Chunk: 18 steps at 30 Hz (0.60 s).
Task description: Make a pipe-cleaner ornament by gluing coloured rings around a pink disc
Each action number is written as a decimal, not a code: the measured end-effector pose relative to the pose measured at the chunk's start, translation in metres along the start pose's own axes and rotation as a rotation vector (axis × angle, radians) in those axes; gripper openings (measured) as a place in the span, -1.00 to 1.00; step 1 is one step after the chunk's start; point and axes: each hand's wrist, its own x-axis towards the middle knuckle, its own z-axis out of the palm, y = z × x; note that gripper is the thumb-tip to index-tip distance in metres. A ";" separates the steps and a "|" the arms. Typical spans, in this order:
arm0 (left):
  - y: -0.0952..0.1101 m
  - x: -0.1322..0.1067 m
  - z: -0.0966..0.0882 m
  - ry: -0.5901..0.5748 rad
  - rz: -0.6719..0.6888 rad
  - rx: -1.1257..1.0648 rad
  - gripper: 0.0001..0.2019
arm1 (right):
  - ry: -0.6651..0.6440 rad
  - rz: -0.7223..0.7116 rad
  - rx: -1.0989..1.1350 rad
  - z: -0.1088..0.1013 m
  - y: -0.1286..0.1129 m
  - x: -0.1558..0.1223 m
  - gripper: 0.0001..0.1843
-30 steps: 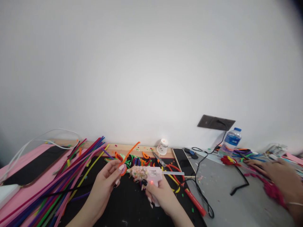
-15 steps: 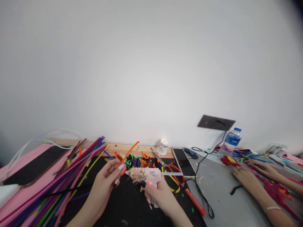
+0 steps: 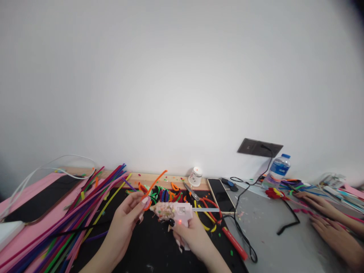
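Between its thumb and fingers, my left hand (image 3: 126,216) pinches an orange pipe cleaner (image 3: 156,182). One end of it is curled at my fingertips and the other sticks up to the right. My right hand (image 3: 190,233) is wrapped round the handle of a pale pink hot glue gun (image 3: 182,211), its red light lit and its front crusted with coloured bits. A clear glue stick (image 3: 206,209) juts from the back. The nozzle points left, very close to the curled end; whether they touch I cannot tell. Cut pipe cleaner pieces (image 3: 165,195) lie behind.
Long pipe cleaners (image 3: 82,216) are heaped at left beside a dark tablet (image 3: 42,199). Scissors (image 3: 196,194), a phone (image 3: 222,195), a paper cup (image 3: 195,176), a red tube (image 3: 234,243) and a black cable (image 3: 237,223) lie right. Farther right are a water bottle (image 3: 277,170) and another person's hands (image 3: 332,231).
The glue gun has shifted slightly left, its nozzle closer to the orange curl. My left hand stays nearly still. The other person's nearer hand has moved right, uncovering more of a black pipe cleaner.
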 end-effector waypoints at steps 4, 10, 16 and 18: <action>-0.002 0.001 -0.002 0.000 -0.004 -0.008 -0.63 | -0.038 -0.001 -0.014 0.000 0.000 0.000 -0.59; -0.004 0.003 -0.002 0.001 0.003 -0.028 -0.63 | -0.045 -0.030 -0.015 0.001 0.002 0.001 -0.56; -0.002 0.001 0.001 0.018 -0.010 -0.088 -0.63 | -0.058 -0.028 -0.016 0.002 -0.001 -0.001 -0.58; -0.002 0.000 0.002 0.026 -0.015 -0.097 -0.62 | -0.052 -0.019 -0.016 0.003 -0.002 -0.002 -0.58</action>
